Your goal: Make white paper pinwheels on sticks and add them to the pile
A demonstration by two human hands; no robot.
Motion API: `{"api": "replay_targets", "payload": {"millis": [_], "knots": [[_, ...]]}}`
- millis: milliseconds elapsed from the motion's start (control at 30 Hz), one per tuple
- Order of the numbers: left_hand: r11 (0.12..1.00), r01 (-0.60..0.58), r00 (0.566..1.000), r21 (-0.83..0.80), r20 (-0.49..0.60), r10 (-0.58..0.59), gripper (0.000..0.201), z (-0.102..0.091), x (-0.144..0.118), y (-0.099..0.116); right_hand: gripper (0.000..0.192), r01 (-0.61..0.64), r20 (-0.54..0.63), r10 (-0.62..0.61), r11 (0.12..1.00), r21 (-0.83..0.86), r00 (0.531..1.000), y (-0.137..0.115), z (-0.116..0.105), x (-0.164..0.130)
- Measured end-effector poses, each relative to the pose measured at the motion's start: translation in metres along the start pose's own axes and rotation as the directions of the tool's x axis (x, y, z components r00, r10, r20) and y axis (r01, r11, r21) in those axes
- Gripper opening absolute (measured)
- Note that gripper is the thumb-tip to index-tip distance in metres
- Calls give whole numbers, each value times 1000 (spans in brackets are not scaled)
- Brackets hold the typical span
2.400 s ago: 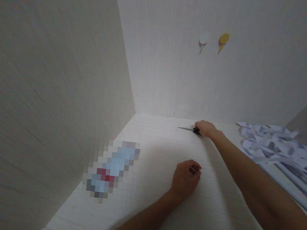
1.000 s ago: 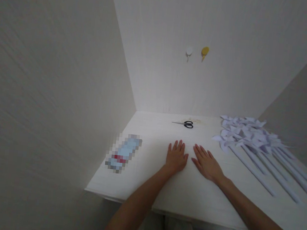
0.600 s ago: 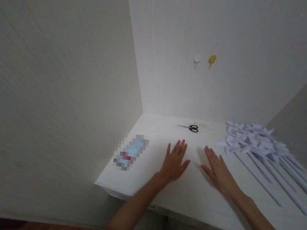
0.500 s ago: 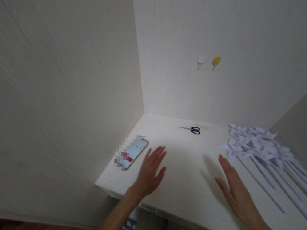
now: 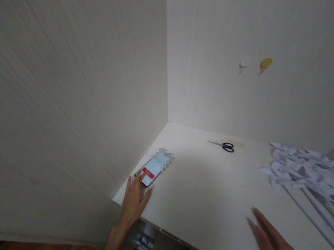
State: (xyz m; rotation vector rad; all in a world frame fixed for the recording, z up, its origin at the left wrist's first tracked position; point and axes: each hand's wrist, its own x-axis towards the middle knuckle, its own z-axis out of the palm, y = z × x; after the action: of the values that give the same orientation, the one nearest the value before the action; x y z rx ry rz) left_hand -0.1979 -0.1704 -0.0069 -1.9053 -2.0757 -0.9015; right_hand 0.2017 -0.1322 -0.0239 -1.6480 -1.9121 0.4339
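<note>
At the left end of the white desk (image 5: 194, 207) lies a smartphone (image 5: 157, 164), its lit screen facing up with a red bar near the bottom. My left hand (image 5: 132, 201) reaches over its near end, fingers apart, one fingertip at the red bar. My right hand (image 5: 279, 246) is low at the right above the desk, fingers extended and holding nothing. Beyond it, several white paper flowers (image 5: 302, 171) with rolled paper stems lie in a bunch. Black-handled scissors (image 5: 227, 147) rest near the back wall.
A tall panel (image 5: 81, 112) closes off the desk's left side. On the back wall (image 5: 213, 86) hang a white hook (image 5: 244, 63) and a yellow hook (image 5: 265, 63). Small brownish scraps lie beside the scissors. Below the front edge, part of an open space shows.
My left hand has moved left and down onto the phone's near end. My right hand has drawn back toward the front edge. The view has turned left.
</note>
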Motion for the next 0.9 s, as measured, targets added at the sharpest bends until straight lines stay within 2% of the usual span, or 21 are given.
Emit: {"api": "replay_targets", "payload": {"millis": [167, 333, 667, 900], "knots": [[990, -54, 995, 130, 86, 43, 56, 2, -1, -4, 56, 4, -54, -2, 1000, 27, 999, -6, -3, 1], [990, -37, 990, 135, 139, 18, 50, 0, 2, 0, 49, 3, -55, 0, 998, 57, 998, -3, -2, 0], [996, -30, 991, 88, 129, 19, 53, -2, 4, 2, 48, 16, -98, -7, 995, 94, 995, -2, 0, 1], [993, -55, 994, 102, 104, 45, 48, -2, 4, 1, 46, -2, -91, 6, 999, 50, 996, -4, -1, 1]]}}
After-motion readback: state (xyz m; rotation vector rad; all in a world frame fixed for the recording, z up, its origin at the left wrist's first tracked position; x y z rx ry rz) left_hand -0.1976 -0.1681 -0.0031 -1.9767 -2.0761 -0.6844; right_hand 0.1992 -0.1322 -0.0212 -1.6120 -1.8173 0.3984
